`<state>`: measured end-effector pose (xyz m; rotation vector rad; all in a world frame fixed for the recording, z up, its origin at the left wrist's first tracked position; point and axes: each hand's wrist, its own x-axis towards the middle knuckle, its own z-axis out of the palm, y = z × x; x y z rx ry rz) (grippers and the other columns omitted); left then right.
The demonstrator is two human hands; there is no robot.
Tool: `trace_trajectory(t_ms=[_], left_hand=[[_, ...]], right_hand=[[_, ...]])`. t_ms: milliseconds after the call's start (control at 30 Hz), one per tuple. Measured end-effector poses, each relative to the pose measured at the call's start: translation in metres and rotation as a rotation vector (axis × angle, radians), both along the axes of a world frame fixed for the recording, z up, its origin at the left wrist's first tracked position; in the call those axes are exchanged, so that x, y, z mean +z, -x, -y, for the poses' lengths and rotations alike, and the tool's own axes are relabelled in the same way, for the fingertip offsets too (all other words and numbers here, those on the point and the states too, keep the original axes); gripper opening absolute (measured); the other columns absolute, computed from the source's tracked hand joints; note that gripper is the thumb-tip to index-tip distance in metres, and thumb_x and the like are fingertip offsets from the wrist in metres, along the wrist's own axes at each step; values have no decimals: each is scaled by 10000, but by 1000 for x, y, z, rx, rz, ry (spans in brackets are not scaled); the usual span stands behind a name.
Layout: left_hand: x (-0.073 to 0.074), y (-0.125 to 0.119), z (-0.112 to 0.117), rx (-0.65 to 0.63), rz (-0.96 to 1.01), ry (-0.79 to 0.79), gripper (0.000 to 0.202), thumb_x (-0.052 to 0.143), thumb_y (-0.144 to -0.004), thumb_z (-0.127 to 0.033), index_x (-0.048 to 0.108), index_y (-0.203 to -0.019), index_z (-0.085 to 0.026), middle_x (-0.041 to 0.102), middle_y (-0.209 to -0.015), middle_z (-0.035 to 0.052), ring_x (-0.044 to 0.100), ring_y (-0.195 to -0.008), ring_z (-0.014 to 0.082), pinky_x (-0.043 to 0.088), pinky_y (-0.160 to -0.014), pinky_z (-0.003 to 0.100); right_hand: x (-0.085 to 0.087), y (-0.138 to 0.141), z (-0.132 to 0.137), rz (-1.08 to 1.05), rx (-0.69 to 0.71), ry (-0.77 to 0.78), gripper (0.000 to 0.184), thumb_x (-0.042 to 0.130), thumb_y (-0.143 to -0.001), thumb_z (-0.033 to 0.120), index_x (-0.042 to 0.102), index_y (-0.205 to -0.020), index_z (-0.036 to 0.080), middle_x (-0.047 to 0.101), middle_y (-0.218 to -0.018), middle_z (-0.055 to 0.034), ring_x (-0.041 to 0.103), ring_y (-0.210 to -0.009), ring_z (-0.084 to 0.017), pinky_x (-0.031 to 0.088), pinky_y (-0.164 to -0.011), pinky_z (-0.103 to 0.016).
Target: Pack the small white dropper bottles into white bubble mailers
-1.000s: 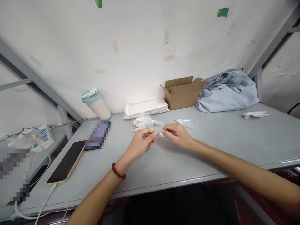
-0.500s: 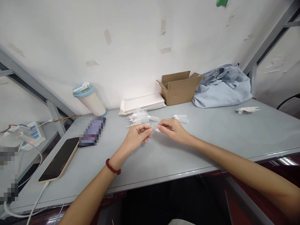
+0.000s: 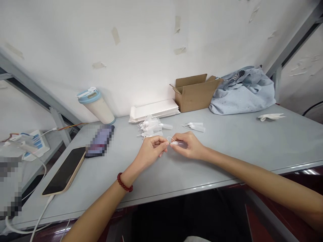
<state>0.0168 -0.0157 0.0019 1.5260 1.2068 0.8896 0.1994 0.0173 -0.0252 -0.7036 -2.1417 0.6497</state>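
Over the middle of the table, my right hand (image 3: 188,144) grips a small translucent squeeze bottle (image 3: 182,145), its nozzle pointing left. A thin white loop (image 3: 171,138) arches from the nozzle end between my hands. My left hand (image 3: 154,147), with a red bead bracelet (image 3: 124,183) on the wrist, pinches at the nozzle's tip. Whatever lies between its fingertips is too small to make out. Behind my left hand lies a pile of similar bottles (image 3: 151,126). A smaller group of bottles (image 3: 196,126) with thin tips rests behind my right hand.
White padded envelopes (image 3: 154,111) and an open cardboard box (image 3: 196,95) stand along the wall, beside a light-blue cloth bag (image 3: 243,95). A crumpled tissue (image 3: 271,117) lies to the right. On the left are a tumbler (image 3: 98,107), a blurred phone (image 3: 100,141) and a charging phone (image 3: 65,170).
Both hands have come slightly nearer to me. The bottle in my right hand now shows more plainly, and the thin loop has shifted with it. The view has tilted slightly.
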Motion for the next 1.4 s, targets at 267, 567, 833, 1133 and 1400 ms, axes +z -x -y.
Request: trace_trajectory(t_ms=[267, 567, 833, 1133, 1400], left_hand=[[4, 4, -5, -13, -10, 19, 194, 635, -758, -324, 643, -716, -135, 572, -571, -27, 423, -434, 55, 348, -459, 200], [24, 65, -29, 146, -55, 32, 210, 664, -731, -332, 606, -654, -146, 547, -589, -26, 407, -481, 56, 297, -468, 192], [33, 80, -27, -6, -235, 185, 209, 682, -719, -332, 632, -613, -158, 550, -557, -24, 409, -489, 77, 310, -492, 215], [26, 80, -30, -81, -415, 270, 293, 677, -702, -387, 613, -535, -154, 606, -579, 0, 423, -472, 87, 328, -493, 230], [26, 77, -30, 73, -384, 191, 342, 633, -725, -462, 599, -580, -155, 564, -532, -15, 407, -439, 85, 308, -469, 225]], right_hand=[[6, -1, -4, 96, 16, -30, 182, 522, -841, 309, 568, -745, 162, 523, -577, 24, 421, -500, -92, 338, -511, -219], [21, -41, -46, 274, -203, -55, 245, 541, -846, 406, 590, -825, 167, 588, -671, -20, 480, -560, -122, 359, -560, -246], [27, -76, -73, 483, -395, 52, 210, 535, -815, 347, 594, -713, 173, 636, -659, -49, 559, -608, -163, 375, -553, -264], [35, -80, -71, 677, -389, 173, 199, 579, -781, 337, 601, -675, 169, 667, -697, -46, 583, -625, -164, 364, -537, -256], [35, -84, -71, 785, -373, 244, 255, 634, -743, 373, 646, -587, 172, 642, -606, -45, 566, -580, -164, 336, -501, -264]])
